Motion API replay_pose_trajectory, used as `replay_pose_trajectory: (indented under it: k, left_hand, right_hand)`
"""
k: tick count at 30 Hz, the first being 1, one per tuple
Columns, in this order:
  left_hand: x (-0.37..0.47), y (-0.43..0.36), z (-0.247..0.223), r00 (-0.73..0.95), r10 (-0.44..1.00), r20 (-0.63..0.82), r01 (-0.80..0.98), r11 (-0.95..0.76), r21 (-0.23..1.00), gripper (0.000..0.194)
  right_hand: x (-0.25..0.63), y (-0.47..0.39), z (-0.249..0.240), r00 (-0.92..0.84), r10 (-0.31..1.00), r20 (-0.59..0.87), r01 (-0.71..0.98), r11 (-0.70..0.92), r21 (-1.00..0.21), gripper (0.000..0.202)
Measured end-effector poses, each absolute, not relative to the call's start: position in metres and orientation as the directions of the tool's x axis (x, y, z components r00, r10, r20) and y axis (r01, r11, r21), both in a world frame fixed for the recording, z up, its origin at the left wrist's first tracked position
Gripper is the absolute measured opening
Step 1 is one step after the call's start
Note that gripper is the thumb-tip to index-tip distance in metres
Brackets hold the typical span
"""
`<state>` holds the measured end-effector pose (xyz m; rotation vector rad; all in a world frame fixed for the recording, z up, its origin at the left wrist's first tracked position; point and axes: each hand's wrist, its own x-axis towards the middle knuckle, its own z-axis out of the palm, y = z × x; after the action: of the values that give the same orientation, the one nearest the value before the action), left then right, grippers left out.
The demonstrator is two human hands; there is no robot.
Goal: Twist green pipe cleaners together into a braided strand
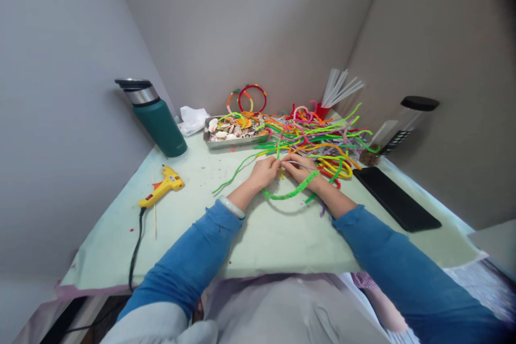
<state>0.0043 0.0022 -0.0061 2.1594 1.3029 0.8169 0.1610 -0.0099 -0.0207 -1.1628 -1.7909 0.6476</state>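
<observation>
My left hand (264, 173) and my right hand (299, 169) meet over the middle of the table, fingers closed in a pinch. Between and below them curves a hoop partly wrapped in fuzzy green pipe cleaner (291, 194). A thin pale bare stretch of the hoop crosses my right fingers. Light green pipe cleaner ends stick up at the left fingertips. Exactly what each fingertip presses is mostly hidden. Just behind lies a tangled heap of coloured pipe cleaners (318, 137), some reaching beside my right hand.
A metal tray (237, 143) of shells stands behind my left hand, near two finished-looking rings (252, 86). At left are a green bottle (163, 128) and a yellow glue gun (163, 188) with its cord. A black phone (397, 199) and clear bottle (397, 129) are at right.
</observation>
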Motion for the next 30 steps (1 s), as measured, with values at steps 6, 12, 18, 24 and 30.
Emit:
replay_pose_trajectory:
  k: [6,12,18,24,30]
  left_hand:
    - [0.0039,0.003,-0.0065,0.368,0.901,0.232,0.592,-0.419,0.688,0.038]
    - [0.0035,0.0053,-0.0092,0.372,0.894,0.252,0.579,-0.435,0.689,0.037]
    - [0.0029,0.0055,-0.0084,0.372,0.889,0.268,0.569,-0.446,0.69,0.034]
    - [0.0037,0.0034,-0.0055,0.355,0.893,0.277,0.564,-0.441,0.699,0.034]
    - [0.0045,0.0018,-0.0065,0.309,0.915,0.26,0.56,-0.396,0.728,0.028]
  right_hand:
    - [0.161,-0.0087,-0.0228,-0.158,0.907,0.39,0.456,0.418,-0.786,0.024]
    - [0.1606,-0.0101,-0.0208,-0.166,0.89,0.426,0.482,0.45,-0.752,0.023]
    - [0.1594,-0.013,-0.0171,-0.173,0.855,0.489,0.494,0.505,-0.708,0.023]
    - [0.1589,-0.0124,-0.0175,-0.164,0.833,0.528,0.509,0.53,-0.678,0.022]
    - [0.1593,-0.0133,-0.0161,-0.17,0.843,0.51,0.512,0.518,-0.685,0.021]
